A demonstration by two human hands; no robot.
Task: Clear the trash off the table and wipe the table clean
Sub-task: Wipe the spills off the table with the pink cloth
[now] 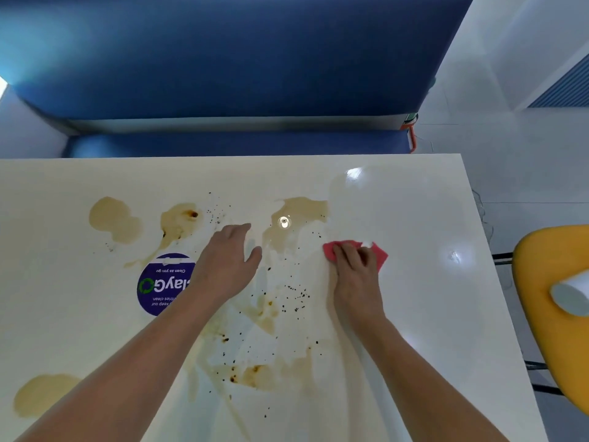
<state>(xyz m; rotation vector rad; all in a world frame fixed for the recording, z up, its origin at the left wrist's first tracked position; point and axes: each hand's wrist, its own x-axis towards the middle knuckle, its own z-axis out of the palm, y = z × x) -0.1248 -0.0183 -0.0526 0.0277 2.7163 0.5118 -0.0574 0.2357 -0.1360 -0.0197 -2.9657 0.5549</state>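
Observation:
A white table (pixel 414 218) fills the view, marked with brown liquid stains (pixel 114 218) and dark crumbs (pixel 296 296) across its middle and left. My right hand (pixel 355 269) presses a red cloth (pixel 381 255) flat on the table, just right of a brown puddle (pixel 299 212). My left hand (pixel 229 256) lies flat on the tabletop with its fingers straight, partly covering a round purple sticker (pixel 159 285). The table's right part looks wet and shiny.
A blue padded bench (pixel 223 74) runs along the table's far edge. To the right stands a yellow chair (pixel 541 314) with a white cup (pixel 570 291) lying on its seat. The light floor (pixel 510 138) shows at the upper right.

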